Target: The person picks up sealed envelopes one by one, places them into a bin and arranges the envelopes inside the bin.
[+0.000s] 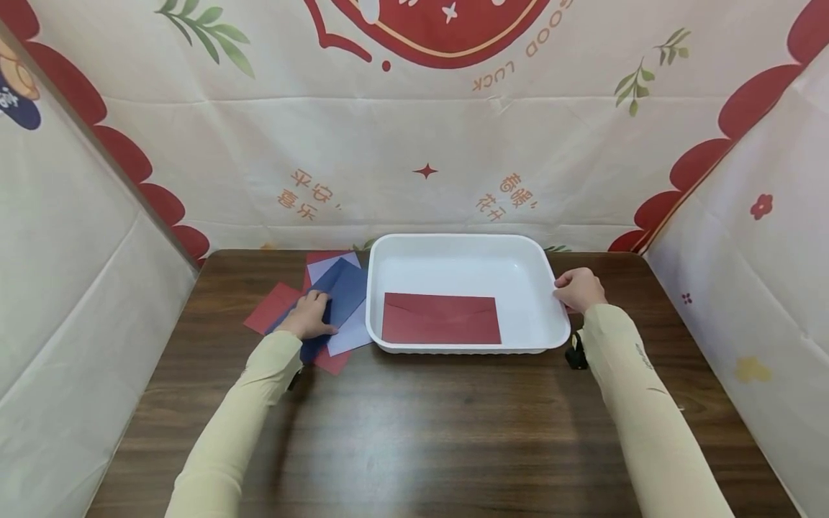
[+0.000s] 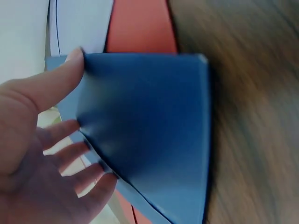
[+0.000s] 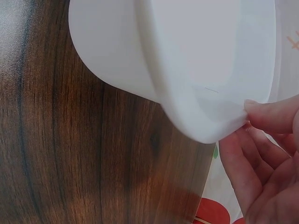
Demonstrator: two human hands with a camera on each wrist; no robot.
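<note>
Blue envelope [image 1: 347,284]: atop the pile [image 1: 352,334] left of the white tray [image 1: 453,266], under the nearer left hand [image 1: 309,316]; long axis slants near-left to far-right.
Left fingers: loosely spread, touching it.
Tray rim: pinched at right by the right hand [image 1: 580,289].
Hidden: how many envelopes lie beneath.

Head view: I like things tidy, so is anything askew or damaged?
The envelopes left of the tray look askew: blue, pale and red ones overlap at differing angles, whereas the red envelope in the tray lies nearly square. I see no spill or damage.
</note>
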